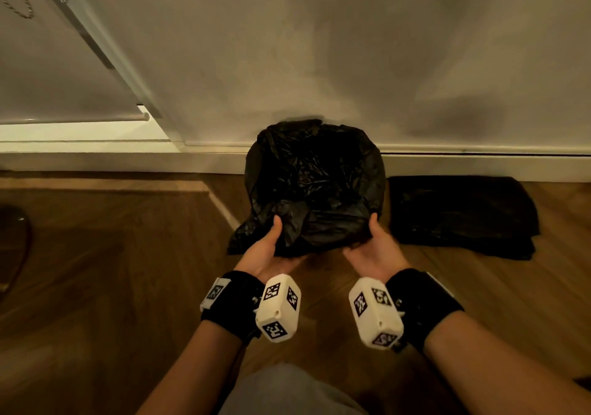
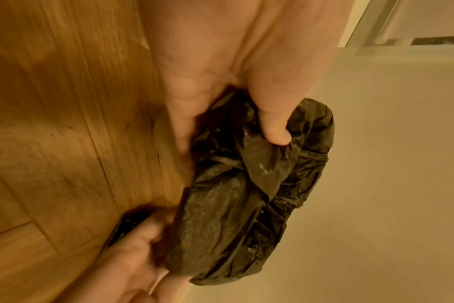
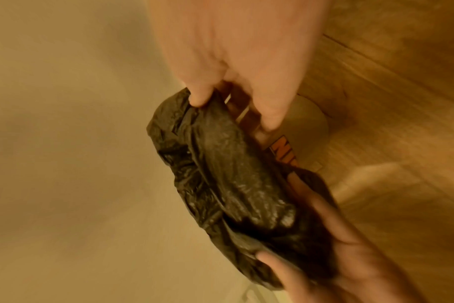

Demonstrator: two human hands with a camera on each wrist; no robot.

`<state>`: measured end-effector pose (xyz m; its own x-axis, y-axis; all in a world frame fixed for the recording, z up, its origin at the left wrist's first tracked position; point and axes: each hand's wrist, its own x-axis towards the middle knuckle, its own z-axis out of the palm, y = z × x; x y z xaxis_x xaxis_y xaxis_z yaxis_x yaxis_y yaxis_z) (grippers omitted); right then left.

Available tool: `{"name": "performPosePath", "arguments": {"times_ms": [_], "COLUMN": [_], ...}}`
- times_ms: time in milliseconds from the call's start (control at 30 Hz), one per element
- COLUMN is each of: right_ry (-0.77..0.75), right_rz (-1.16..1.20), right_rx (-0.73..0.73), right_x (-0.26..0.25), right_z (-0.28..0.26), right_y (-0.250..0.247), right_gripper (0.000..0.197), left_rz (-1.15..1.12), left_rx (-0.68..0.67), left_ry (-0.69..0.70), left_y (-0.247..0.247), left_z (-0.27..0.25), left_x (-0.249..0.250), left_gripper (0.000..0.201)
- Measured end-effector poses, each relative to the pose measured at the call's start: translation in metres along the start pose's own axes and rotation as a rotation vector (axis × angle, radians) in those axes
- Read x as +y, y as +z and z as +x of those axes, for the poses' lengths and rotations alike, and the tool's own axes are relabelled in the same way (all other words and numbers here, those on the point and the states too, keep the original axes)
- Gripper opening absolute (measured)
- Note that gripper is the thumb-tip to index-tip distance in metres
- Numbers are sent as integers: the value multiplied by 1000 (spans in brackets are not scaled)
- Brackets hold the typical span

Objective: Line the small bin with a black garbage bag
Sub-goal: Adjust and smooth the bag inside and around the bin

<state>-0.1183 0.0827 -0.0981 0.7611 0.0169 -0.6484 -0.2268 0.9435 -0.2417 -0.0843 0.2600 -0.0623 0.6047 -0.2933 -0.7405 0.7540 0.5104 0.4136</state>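
Note:
A black garbage bag (image 1: 315,181) is draped over the small bin, which stands on the wood floor against the wall and is almost wholly hidden in the head view. My left hand (image 1: 271,245) pinches the bag's near-left edge, thumb on top, fingers underneath. My right hand (image 1: 371,242) grips the near-right edge the same way. In the left wrist view my thumb presses into the crumpled bag (image 2: 246,184). The right wrist view shows the bag (image 3: 228,174) and a strip of the bin's side (image 3: 283,151) with orange lettering below it.
A folded stack of black bags (image 1: 463,216) lies on the floor just right of the bin. A white baseboard (image 1: 128,162) runs along the wall behind. A window with a roller blind (image 1: 64,79) sits at the upper left. My knee (image 1: 287,392) shows at the bottom.

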Motion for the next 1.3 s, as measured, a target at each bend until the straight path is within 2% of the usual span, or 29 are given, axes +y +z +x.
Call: {"name": "performPosePath", "arguments": {"times_ms": [133,200,267,300,367,400,433,467,500,533,567,600,633,667,767,833,900,1000,1067,1200,1300], "right_ry": [42,10,-108,-231,-634,-868,-1075,-1201,-1215,-1130,-979,-847,-795,-811,-847,-836,-792,-792,-805,-804,-823], "right_rz": [14,-93,-200,-291,-609,-817,-1114,-1482,-1864,-2196,-2443,-2606,-2711,-2777,-2881,-2908,-2923,-2923,-2912,-2898,-2891], "right_rx": [88,108,173,239,362,305,164,-7,-196,-359,-460,-497,-501,-490,-456,-452,-436,-447,-452,-452,-455], "right_x": [-13,-14,-16,-18,-30,-35,-39,-40,-40,-39,-39,-39,-38,-38,-37,-35,-35,-34,-35,-37,-37], "right_z": [-3,2,7,5,1,-6,-14,-18,-17,-12,-6,2,7,10,14,14,15,16,17,19,21], "right_y": [20,25,24,23,19,21,25,31,35,40,46,51,56,61,66,67,67,66,65,66,64], "right_gripper": [45,42,47,52,55,54,52,53,58,63,65,62,55,47,31,32,35,38,37,33,32], "left_rz": [-46,-52,-60,-61,-55,-54,-54,-46,-41,-37,-38,-43,-48,-55,-111,-94,20,101,25,-125,-82], "left_rx": [44,40,22,15,0,-14,-27,-38,-54,-63,-73,-83,-101,-114,-102,-30,20,-165,-217,-90,-72], "left_ry": [4,-10,-1,6,17,16,12,9,5,6,12,17,19,25,41,24,-41,-110,-66,44,68], "left_y": [-4,-2,1,1,1,0,-2,-4,-5,-7,-7,-8,-9,-9,-18,-27,-34,-31,-27,-25,-24], "left_z": [10,13,13,13,11,11,12,14,16,17,18,19,20,19,23,26,26,20,21,24,26], "left_x": [6,7,9,9,10,9,8,7,6,6,6,6,7,8,15,17,11,-4,-7,-9,-1], "left_gripper": [52,53,52,51,51,52,53,55,56,57,57,57,57,58,62,70,83,93,97,73,74]}}
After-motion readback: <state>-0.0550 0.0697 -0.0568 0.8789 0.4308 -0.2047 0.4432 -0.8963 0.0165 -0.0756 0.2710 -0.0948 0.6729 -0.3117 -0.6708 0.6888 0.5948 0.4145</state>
